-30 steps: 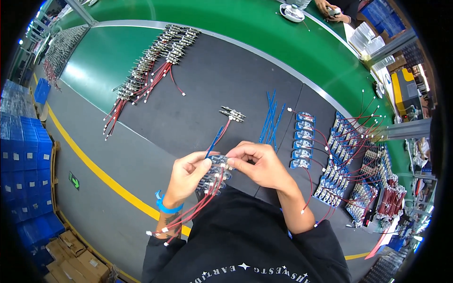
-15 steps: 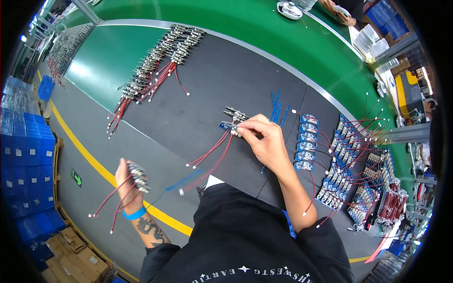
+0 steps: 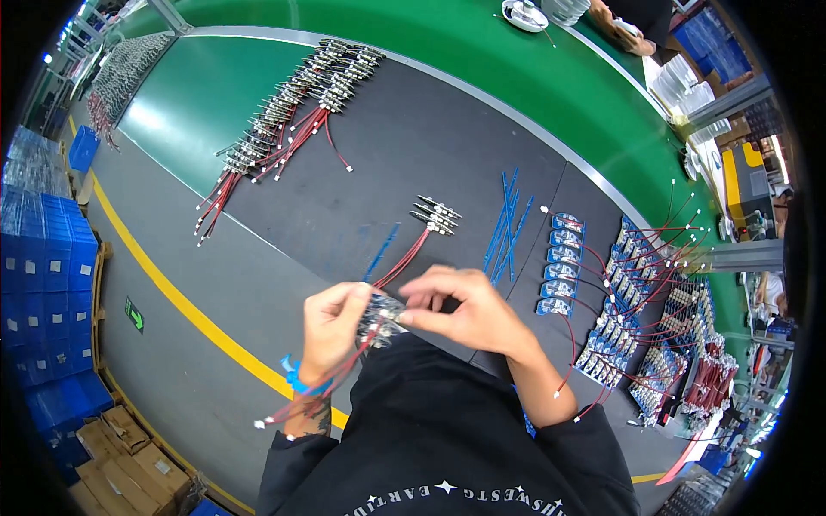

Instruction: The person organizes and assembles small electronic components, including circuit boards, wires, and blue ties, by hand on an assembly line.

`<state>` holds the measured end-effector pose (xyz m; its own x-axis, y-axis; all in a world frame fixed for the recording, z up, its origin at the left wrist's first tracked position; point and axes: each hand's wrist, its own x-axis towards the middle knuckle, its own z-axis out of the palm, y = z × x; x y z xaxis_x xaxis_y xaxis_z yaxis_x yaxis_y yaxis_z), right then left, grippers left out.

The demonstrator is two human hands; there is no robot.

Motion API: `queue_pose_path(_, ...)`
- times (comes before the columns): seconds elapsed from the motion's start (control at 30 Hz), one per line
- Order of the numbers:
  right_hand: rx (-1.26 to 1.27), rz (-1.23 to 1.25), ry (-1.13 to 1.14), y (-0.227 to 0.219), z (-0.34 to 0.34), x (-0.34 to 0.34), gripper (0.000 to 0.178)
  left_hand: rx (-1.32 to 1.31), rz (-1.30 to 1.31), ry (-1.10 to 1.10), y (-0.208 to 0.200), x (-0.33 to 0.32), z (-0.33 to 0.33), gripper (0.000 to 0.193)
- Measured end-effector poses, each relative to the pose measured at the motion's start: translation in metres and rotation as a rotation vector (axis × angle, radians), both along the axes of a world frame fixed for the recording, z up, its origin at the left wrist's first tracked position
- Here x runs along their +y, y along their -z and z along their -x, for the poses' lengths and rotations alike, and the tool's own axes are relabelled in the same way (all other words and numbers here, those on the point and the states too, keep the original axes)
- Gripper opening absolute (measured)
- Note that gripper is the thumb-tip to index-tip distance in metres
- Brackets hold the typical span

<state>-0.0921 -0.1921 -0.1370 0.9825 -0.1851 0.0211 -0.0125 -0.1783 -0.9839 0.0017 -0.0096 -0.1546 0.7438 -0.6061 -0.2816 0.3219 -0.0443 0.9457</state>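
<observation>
My left hand [image 3: 331, 322] grips a small panel of circuit boards [image 3: 379, 320] in front of my chest, its dark red wires hanging down past the wrist. My right hand [image 3: 473, 310] meets it from the other side, thumb and index finger closed on the panel's edge; the other fingers are curled. Just beyond the hands, a small stack of boards [image 3: 437, 215] rests on the black mat [image 3: 379, 163] with its red wires trailing toward me. A narrow blue strip [image 3: 381, 251] shows beside those wires, slightly blurred. Several more blue strips [image 3: 508, 228] lie to the right.
Rows of wired boards [image 3: 275, 120] stand at the far left of the bench. Blue board panels [image 3: 561, 265] and wired stacks [image 3: 632, 301] crowd the right side. Across the green bench [image 3: 482, 52] another person's hands [image 3: 624, 30] are at work. Blue crates [image 3: 52, 275] are piled at left.
My left hand has swung in from the left with its boards. My right hand has let go of the boards on the mat and come back toward me, onto the panel in my left hand.
</observation>
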Motion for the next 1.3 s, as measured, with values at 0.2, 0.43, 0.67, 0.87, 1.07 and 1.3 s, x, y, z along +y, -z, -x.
queue_pose_path(0.2,0.047,-0.023,0.021,-0.002,0.010,-0.006,0.013,-0.058,0.078,0.043,0.003,-0.008,0.004,0.025)
queue_pose_path(0.43,0.111,-0.097,-0.064,0.008,0.004,-0.003,0.015,0.177,0.049,0.175,0.012,0.016,-0.001,0.047)
queue_pose_path(0.67,0.016,0.177,0.338,0.025,-0.007,-0.020,0.017,0.025,-0.044,-0.443,0.027,0.084,-0.038,0.047)
queue_pose_path(0.87,-0.096,0.458,0.450,0.036,-0.018,-0.020,0.013,-0.046,-0.074,-0.514,0.019,0.092,-0.031,0.049)
queue_pose_path(1.07,-0.125,0.616,0.485,0.033,-0.014,-0.016,0.016,-0.046,-0.100,-0.278,0.011,0.044,-0.007,0.046)
queue_pose_path(1.3,0.064,-0.052,-0.109,-0.007,0.008,0.008,0.018,-0.144,-0.065,-0.090,-0.001,-0.015,0.019,0.033)
